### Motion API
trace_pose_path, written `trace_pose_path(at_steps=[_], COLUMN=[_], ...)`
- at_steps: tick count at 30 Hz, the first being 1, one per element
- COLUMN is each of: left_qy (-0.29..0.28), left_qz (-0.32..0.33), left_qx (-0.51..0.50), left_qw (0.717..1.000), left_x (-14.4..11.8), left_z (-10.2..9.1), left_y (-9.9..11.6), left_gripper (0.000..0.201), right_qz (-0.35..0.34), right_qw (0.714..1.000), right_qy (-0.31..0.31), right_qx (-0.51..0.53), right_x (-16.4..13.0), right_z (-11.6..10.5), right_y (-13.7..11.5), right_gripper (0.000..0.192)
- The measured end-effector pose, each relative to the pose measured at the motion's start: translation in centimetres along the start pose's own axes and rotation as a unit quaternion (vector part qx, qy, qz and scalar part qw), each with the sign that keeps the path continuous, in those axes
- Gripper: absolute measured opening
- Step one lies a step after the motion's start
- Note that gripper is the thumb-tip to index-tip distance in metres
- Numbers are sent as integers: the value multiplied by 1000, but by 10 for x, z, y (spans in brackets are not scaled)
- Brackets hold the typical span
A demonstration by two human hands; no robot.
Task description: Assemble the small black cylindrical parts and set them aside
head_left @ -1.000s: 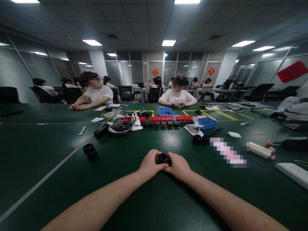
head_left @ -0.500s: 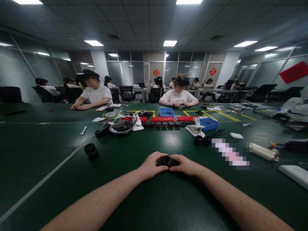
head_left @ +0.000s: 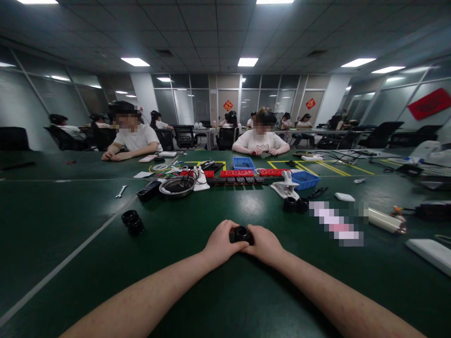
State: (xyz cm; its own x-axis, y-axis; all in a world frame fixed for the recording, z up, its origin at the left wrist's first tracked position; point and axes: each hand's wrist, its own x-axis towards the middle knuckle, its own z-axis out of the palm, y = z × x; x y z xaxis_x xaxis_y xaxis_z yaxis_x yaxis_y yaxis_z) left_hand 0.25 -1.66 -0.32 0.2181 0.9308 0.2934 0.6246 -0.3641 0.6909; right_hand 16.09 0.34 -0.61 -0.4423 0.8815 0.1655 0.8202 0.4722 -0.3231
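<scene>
Between my hands, close to the green table (head_left: 197, 305), is a black, glossy round part (head_left: 241, 232) with a hole in its top. My left hand (head_left: 222, 243) curls round its left side, thumb across the front. From the right, my right hand (head_left: 263, 244) wraps the same part, and the two thumbs meet in front. Its lower side is hidden by the fingers. Similar black round parts (head_left: 134, 224) stand together to the left, and a further pair of black round parts (head_left: 296, 204) is at the right.
Beyond my hands lie a metal bowl (head_left: 176, 193), a white clip stand (head_left: 286, 185), red strips (head_left: 237, 173) and blue trays (head_left: 306, 180). A wrench (head_left: 121, 191) is on the left; a cream cylinder (head_left: 384, 219) is on the right. Co-workers (head_left: 261, 141) sit across the table.
My right hand has closed in further round the black part, its fingers now nearer my left hand. The black part appears slightly turned. The view has shifted a little.
</scene>
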Motion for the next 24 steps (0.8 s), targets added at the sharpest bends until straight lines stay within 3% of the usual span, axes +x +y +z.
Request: trace_pose_path(at_steps=[3,6,10,16,24], left_qy=[-5,-43,-74,-78,-64], left_qz=[8,39,72,83,63], left_qx=[5,-11,-24,-31,-14], left_qw=[1000,998,994,993,996], left_x=[1,1,0,1,0], left_z=[-3,-8,-13,-12,-10], left_y=[1,3,5,2,5], left_gripper=[32,32,33,36,35], right_qz=[-23,-94,-143,-129,-77], right_qw=[1000,990,958,928,953], right_qy=[-9,-43,-121,-172,-135], right_qx=[9,101,215,304,261], right_x=[0,1,4,6,6], right_z=[-4,-12,-21,-21,-14], right_y=[0,6,15,20,21], right_gripper=[40,51,39,28,26])
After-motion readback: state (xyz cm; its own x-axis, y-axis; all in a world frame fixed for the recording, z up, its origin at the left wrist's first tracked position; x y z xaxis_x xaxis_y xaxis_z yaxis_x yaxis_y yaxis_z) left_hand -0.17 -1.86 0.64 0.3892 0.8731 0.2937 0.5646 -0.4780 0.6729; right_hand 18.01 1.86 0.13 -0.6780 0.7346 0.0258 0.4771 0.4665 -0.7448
